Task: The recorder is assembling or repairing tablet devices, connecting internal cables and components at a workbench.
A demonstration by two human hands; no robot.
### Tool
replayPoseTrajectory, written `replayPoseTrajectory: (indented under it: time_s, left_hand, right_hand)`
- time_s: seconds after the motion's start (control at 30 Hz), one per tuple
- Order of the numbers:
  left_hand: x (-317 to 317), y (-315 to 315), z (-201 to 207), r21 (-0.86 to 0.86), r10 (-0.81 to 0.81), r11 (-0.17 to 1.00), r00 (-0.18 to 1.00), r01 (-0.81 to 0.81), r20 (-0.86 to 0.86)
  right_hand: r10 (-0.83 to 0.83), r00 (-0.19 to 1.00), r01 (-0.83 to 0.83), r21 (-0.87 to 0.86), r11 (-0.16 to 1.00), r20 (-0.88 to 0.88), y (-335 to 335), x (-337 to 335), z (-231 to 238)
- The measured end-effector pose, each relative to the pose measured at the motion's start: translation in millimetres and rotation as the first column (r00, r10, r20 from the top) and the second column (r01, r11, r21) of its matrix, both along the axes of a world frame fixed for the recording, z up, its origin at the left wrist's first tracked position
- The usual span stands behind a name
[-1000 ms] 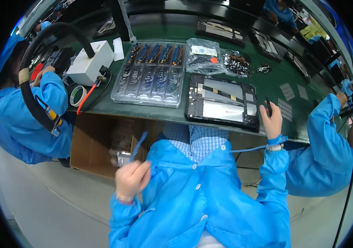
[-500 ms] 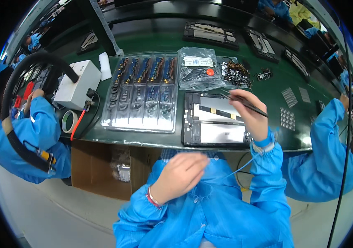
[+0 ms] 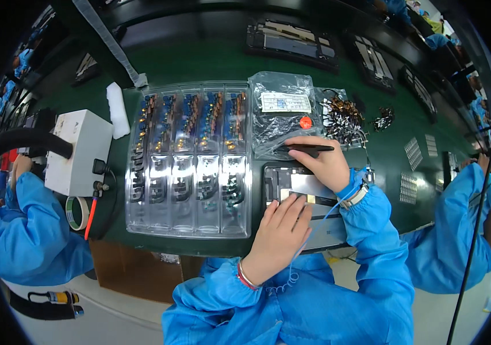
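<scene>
An opened tablet [image 3: 327,230] lies at the table's front edge, its silver battery plates and dark circuit parts bare. My left hand [image 3: 275,240] rests on it palm down, fingers stretched over the left middle of the tablet. Above the tablet's top edge, my right hand [image 3: 329,169] pinches dark tweezers [image 3: 319,148]. Their tips point left, over the lower edge of a clear plastic bag [image 3: 280,123]; whether they grip anything is too small to tell. A strap [image 3: 353,197] with a thin blue coiled cord circles my right wrist.
Left of the tablet lies a clear compartment tray [image 3: 188,227] of small flex parts. Behind my right hand is a pile of small connectors [image 3: 343,118]. A white box [image 3: 79,152] with a black hose and a tape roll [image 3: 77,213] stand left. More opened tablets [image 3: 294,43] lie behind.
My left hand has moved from above my lap up onto the tablet. My right hand has shifted left with the tweezers, towards the plastic bag. The whole view has shifted slightly.
</scene>
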State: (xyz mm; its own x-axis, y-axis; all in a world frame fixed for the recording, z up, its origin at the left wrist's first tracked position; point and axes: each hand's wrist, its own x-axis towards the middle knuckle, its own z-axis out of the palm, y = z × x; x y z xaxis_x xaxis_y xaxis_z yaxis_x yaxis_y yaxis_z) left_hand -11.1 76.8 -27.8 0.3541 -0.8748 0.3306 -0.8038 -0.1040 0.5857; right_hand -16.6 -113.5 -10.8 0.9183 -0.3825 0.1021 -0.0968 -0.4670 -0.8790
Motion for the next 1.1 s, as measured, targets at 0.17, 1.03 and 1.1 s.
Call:
replayPoseTrajectory:
  time_s: [0.17,1.03,1.1]
  left_hand:
    - [3,0,4,0.0,0.015,1.0,0.999,-0.015,0.032]
    - [-34,88,-6,-0.584,-0.063,0.467,0.634,-0.663,-0.77]
    - [-12,151,-40,-0.437,0.566,0.314,0.536,-0.843,-0.627]
  right_hand:
    - [-0.013,0.996,0.023,0.111,0.994,-0.093,2,6,6]
    - [-0.01,0.952,-0.302,0.942,0.148,0.307,205,-95,10]
    - [0.266,0.919,-0.262,0.955,-0.137,0.29,249,-46,13]
